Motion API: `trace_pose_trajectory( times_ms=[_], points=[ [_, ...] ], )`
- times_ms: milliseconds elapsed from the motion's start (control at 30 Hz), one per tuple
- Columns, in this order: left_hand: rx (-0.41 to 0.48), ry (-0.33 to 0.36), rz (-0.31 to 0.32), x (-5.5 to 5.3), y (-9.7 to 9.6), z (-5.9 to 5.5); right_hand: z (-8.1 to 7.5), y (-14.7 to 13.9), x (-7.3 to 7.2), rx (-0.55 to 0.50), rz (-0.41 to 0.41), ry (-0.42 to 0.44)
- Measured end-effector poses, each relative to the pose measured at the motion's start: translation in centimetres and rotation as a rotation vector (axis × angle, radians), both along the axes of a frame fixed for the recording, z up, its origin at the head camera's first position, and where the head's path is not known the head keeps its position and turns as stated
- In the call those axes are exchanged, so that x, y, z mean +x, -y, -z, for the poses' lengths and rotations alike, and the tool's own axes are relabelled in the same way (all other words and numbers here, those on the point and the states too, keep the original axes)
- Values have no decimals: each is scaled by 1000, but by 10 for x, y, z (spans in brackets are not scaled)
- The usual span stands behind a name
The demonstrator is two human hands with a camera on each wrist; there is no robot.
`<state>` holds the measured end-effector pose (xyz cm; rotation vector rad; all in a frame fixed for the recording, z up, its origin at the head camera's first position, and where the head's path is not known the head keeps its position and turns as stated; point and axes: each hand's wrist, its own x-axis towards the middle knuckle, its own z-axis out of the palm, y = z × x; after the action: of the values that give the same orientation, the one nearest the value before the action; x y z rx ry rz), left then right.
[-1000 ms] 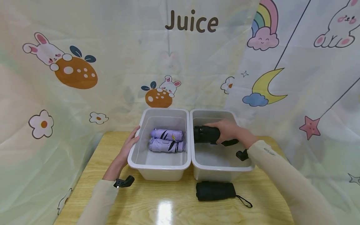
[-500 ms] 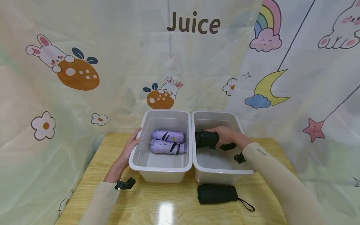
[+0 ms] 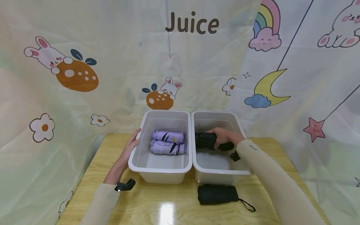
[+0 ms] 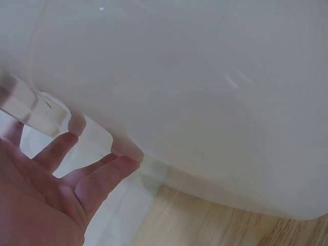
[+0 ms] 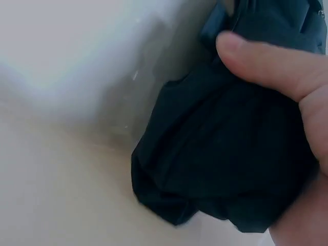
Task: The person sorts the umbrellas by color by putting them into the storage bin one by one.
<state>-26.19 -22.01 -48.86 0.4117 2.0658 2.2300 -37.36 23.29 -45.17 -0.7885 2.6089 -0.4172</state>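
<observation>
My right hand [image 3: 225, 137] is inside the right grey bin [image 3: 220, 172], gripping a folded black umbrella [image 3: 206, 140] that lies sideways. In the right wrist view the thumb [image 5: 266, 62] presses across the black cloth of that umbrella [image 5: 215, 148], close to the bin's pale wall. Outside the left grey bin [image 3: 160, 170], my left hand [image 3: 127, 152] rests against the side with its fingers fairly straight. The fingertips [image 4: 128, 161] meet the bin's wall in the left wrist view. Two folded purple umbrellas, a rear one [image 3: 168, 136] and a front one [image 3: 165, 147], lie inside the left bin.
Another folded black umbrella [image 3: 217, 194] with a wrist loop lies on the wooden table [image 3: 137, 206] in front of the right bin. The two bins stand side by side, rims close together. A printed cloth [image 3: 118, 62] hangs behind the table.
My right hand has sunk a little lower in the right bin with the black umbrella, and its forearm has shifted slightly left. The left hand stays at the left bin's side.
</observation>
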Motion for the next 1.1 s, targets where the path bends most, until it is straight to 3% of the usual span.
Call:
trace_pose_trajectory(
  times_ms=[300,533,767,900,967,1100],
  points=[
    [12,7,11,1,-2,3,14,1,-3,-28,38,37],
    [6,-3,6,2,-1,2,9,8,4,-41,-23,-49],
    [13,-10,2,2,0,0,9,21,7,243,-56,-126],
    [9,-6,0,2,-2,-1,6,25,8,325,-69,-171],
    [7,-2,6,2,-2,-1,0,25,11,312,-72,-181],
    [11,9,4,3,-1,0,-23,32,22,184,-110,-151]
  ],
)
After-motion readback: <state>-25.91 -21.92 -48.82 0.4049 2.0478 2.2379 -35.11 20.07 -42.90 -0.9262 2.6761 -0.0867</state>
